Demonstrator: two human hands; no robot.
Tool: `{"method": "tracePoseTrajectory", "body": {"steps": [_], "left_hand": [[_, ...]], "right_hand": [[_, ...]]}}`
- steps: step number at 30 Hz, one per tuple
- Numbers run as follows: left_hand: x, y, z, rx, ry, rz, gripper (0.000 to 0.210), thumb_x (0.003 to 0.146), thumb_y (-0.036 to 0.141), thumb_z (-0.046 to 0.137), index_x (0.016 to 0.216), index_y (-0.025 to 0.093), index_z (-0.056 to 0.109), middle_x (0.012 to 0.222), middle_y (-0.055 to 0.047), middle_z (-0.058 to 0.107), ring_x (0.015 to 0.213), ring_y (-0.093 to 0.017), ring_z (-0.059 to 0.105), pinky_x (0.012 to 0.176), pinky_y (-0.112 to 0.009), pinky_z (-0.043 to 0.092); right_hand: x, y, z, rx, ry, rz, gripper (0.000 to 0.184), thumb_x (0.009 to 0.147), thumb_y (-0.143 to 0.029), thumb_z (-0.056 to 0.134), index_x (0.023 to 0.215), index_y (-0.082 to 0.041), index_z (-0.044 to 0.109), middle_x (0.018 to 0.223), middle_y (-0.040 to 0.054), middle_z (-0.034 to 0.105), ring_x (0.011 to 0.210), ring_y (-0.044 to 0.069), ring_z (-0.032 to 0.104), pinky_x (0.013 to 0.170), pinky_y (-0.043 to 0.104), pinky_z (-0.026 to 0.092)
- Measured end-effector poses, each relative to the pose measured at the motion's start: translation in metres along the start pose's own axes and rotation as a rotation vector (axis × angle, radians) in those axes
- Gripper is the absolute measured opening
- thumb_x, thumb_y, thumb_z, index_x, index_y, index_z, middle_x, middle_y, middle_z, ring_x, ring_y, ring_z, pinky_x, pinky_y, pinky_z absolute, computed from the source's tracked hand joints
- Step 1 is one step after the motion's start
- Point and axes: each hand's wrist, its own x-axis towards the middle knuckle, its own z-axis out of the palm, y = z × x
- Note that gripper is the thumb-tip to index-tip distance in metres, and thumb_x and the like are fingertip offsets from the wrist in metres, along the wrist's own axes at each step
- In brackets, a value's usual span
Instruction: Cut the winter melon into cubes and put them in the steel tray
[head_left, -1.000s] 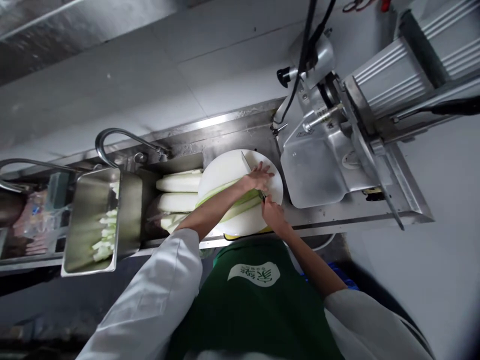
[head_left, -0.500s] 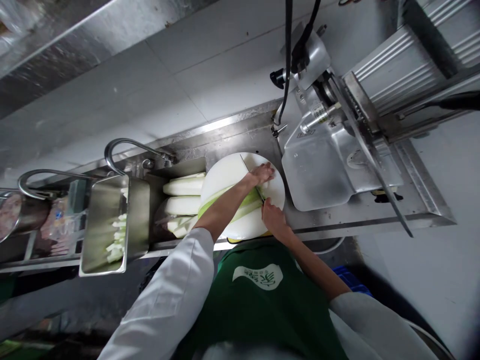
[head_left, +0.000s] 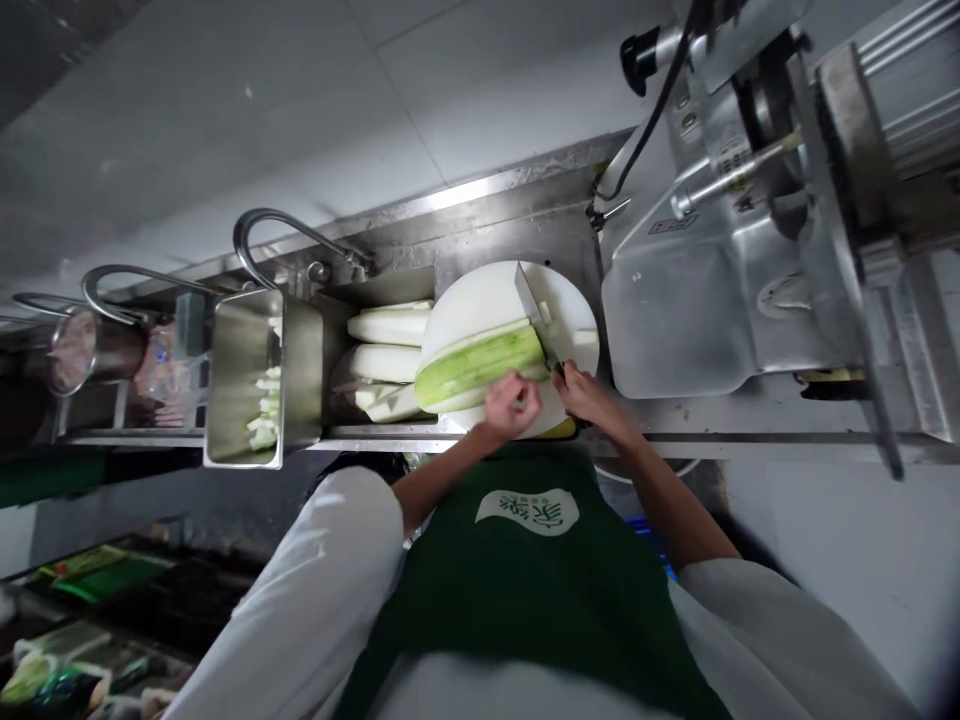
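Some cut pieces [head_left: 585,337] lie near the right edge of the board [head_left: 469,300], but I judge the gourd [head_left: 484,364] reaching its left edge mostly unsliced, right fingers [head_left: 574,378] grasping the knife [head_left: 532,307], left fingers' [head_left: 513,385] hold unclear.

Bright Metal, Matt Cloth, Smooth White Plastic

The tap [head_left: 289,216] is glossy, polished metal. The deep pan [head_left: 304,370] is smooth metal with a soft sheen; the counter [head_left: 645,420] looks like duller, brushed metal. The knife [head_left: 529,298] has a smooth metal blade. The round cutting board [head_left: 469,300] looks like smooth white plastic. The green vegetable [head_left: 487,360] has a slightly shiny surface. The apron [head_left: 555,590] is matt cloth, as are the white sleeves [head_left: 315,570].
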Motion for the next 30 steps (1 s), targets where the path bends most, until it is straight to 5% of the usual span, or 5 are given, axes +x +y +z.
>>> {"method": "tracePoseTrajectory", "body": {"steps": [4, 8, 13, 20, 30], "left_hand": [[-0.056, -0.004, -0.003, 0.117, -0.305, -0.156, 0.024, 0.099, 0.023, 0.044, 0.085, 0.021, 0.063, 0.078, -0.005, 0.062, 0.074, -0.015, 0.062, 0.069, -0.028, 0.054], [-0.055, -0.014, 0.002, 0.284, -0.501, -0.29, 0.032, 0.101, 0.027, 0.041, 0.114, 0.02, 0.069, 0.111, -0.012, 0.068, 0.11, -0.021, 0.064, 0.098, -0.037, 0.053], [-0.024, -0.051, -0.022, 0.673, -0.558, -0.38, 0.093, 0.086, 0.056, 0.067, 0.162, 0.024, 0.023, 0.167, -0.019, 0.021, 0.156, -0.038, 0.014, 0.119, -0.062, 0.026], [0.001, -0.11, -0.046, 0.68, -0.714, -0.443, 0.113, 0.082, 0.076, 0.058, 0.164, 0.013, 0.011, 0.166, -0.025, 0.022, 0.153, -0.045, 0.018, 0.119, -0.068, 0.017], [-0.004, -0.121, -0.045, 0.655, -0.708, -0.344, 0.113, 0.083, 0.082, 0.051, 0.16, 0.006, 0.022, 0.164, -0.031, 0.019, 0.148, -0.052, 0.022, 0.115, -0.071, 0.016]], "right_hand": [[-0.001, -0.014, 0.008, -0.062, 0.115, 0.062, 0.028, 0.108, -0.034, 0.035, 0.12, -0.013, 0.048, 0.107, 0.0184, 0.071, 0.1, 0.027, 0.07, 0.077, 0.029, 0.043], [0.0, -0.022, 0.012, -0.082, 0.18, 0.149, 0.028, 0.107, -0.033, 0.038, 0.123, -0.012, 0.049, 0.105, 0.0183, 0.072, 0.097, 0.028, 0.071, 0.076, 0.03, 0.043], [-0.004, -0.023, 0.003, -0.132, 0.229, 0.116, 0.029, 0.106, -0.032, 0.039, 0.119, -0.01, 0.054, 0.104, 0.0184, 0.072, 0.097, 0.028, 0.07, 0.074, 0.03, 0.042], [-0.032, -0.029, 0.006, -0.197, 0.351, 0.098, 0.029, 0.107, -0.033, 0.039, 0.115, -0.01, 0.054, 0.086, 0.0139, 0.071, 0.075, 0.024, 0.067, 0.06, 0.029, 0.032], [-0.055, -0.051, 0.016, -0.207, 0.272, 0.112, 0.023, 0.107, -0.031, 0.04, 0.111, -0.012, 0.053, 0.085, 0.0122, 0.071, 0.078, 0.024, 0.069, 0.059, 0.028, 0.031]]}}
